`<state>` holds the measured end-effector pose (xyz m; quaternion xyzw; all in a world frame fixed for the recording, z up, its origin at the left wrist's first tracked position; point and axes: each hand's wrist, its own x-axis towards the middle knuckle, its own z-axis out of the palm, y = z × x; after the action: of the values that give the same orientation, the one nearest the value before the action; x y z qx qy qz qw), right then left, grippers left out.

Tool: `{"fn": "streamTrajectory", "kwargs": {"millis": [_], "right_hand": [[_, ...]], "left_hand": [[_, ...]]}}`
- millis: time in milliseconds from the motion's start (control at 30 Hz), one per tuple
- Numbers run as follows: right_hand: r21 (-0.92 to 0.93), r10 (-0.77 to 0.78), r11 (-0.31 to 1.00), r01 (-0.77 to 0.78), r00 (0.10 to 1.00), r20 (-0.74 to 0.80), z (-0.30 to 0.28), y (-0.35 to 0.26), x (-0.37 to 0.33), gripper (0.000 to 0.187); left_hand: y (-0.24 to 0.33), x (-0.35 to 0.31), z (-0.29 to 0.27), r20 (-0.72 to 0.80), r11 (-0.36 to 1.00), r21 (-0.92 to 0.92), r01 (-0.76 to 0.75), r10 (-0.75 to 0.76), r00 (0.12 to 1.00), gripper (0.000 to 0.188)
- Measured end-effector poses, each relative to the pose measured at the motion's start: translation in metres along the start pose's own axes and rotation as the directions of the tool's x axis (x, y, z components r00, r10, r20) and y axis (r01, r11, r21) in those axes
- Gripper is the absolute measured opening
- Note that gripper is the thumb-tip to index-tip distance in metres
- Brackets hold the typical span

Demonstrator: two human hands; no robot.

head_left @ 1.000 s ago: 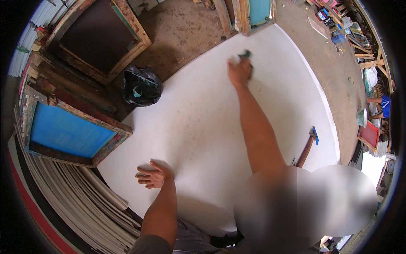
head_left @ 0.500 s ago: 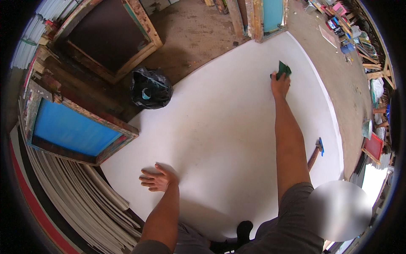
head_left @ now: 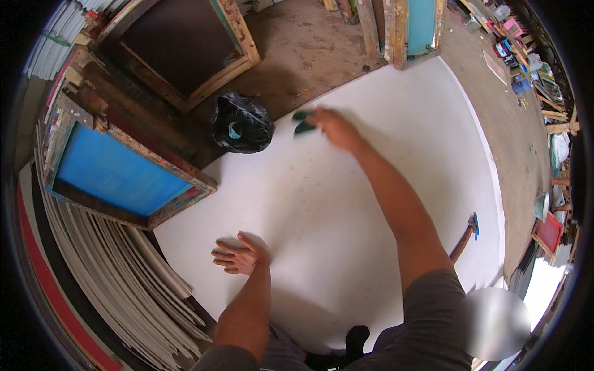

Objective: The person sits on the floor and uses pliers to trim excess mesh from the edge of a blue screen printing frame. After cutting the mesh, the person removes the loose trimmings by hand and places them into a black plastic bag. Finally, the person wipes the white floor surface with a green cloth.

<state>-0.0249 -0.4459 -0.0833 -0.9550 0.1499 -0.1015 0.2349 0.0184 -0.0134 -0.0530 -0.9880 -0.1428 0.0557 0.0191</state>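
A large white sheet (head_left: 346,204) spreads under both my hands. My left hand (head_left: 242,255) rests flat on its near left part, fingers spread, holding nothing. With my right arm stretched far forward, my right hand (head_left: 334,127) grips a dark green cloth (head_left: 303,122) against the sheet near its far edge. That hand is smeared by motion, and its fingers partly cover the cloth. Just left of the cloth, a black plastic bag (head_left: 244,127) stands open at the sheet's edge with a small light-blue thing inside.
Wood-framed screens, one blue (head_left: 120,176) and one dark (head_left: 179,52), stand at left. Stacked thin sheets (head_left: 124,272) lie below them. At right, another person's forearm (head_left: 461,244) reaches over the sheet with a blue thing (head_left: 476,226). Clutter (head_left: 526,68) lines the far right.
My right hand has swept the green cloth leftward across the sheet, from the far right toward the black bag. My left hand stays flat. The whole view has shifted slightly.
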Motion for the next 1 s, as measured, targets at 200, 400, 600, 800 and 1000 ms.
{"fn": "streamTrajectory", "kwargs": {"millis": [200, 400, 600, 800, 1000], "right_hand": [[0.156, 0.417, 0.905, -0.396, 0.75, -0.513, -0.06, 0.018, 0.039, 0.045], [-0.23, 0.437, 0.673, -0.703, 0.629, -0.642, 0.004, -0.003, -0.007, 0.049], [0.586, 0.617, 0.76, -0.28, 0.591, -0.519, -0.021, -0.055, 0.056, 0.034], [0.662, 0.806, 0.592, -0.46, 0.344, -0.481, -0.001, -0.137, -0.059, 0.025], [0.429, 0.829, 0.559, -0.71, 0.468, -0.305, -0.018, -0.17, -0.127, 0.039]], "left_hand": [[-0.003, 0.0, 0.002, -0.005, 0.999, 0.049, 0.02, -0.02, 1.0, 0.09], [0.002, -0.002, -0.003, 0.044, 0.999, 0.029, 0.018, -0.02, 0.999, 0.089], [-0.001, -0.001, -0.002, 0.013, 0.999, -0.038, -0.015, 0.016, 1.0, 0.09], [-0.003, -0.004, -0.003, -0.018, 0.999, -0.048, -0.025, 0.024, 1.0, 0.089], [-0.01, 0.0, 0.007, -0.045, 0.998, -0.027, -0.052, 0.05, 0.998, 0.086]]}}
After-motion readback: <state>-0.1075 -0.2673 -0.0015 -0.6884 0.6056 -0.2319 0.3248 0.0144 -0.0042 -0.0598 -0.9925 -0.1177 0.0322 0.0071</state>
